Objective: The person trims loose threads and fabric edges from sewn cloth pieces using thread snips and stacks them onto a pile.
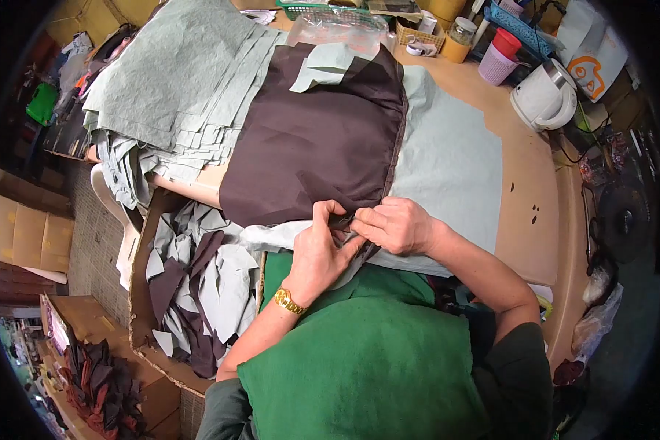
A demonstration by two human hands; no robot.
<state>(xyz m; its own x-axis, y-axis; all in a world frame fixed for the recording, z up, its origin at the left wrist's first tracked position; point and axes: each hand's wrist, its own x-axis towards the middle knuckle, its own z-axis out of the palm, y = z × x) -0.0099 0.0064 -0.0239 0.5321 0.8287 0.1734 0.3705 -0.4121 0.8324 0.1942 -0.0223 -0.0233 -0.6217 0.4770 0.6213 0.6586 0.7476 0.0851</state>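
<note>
Dark brown fabric (308, 139) lies on the table, with a small pale grey-green piece (324, 66) on its top part. My left hand (321, 246), with a gold watch on the wrist, pinches the fabric's lower right edge. Close beside it, my right hand (394, 226) has its thumb and fingers pressed together on the same edge, near the seam that runs up the brown fabric's right side. A wide pale sheet (447, 161) spreads under and to the right of the brown fabric. The fingertips hide the exact spot they grip.
Stacked pale fabric (183, 81) covers the table's left part. Below it, a cardboard box (143, 323) holds pale and brown scraps. A white kettle (546, 95), a pink cup (497, 64), a jar and baskets stand along the back right. The table (528, 213) curves at its right edge.
</note>
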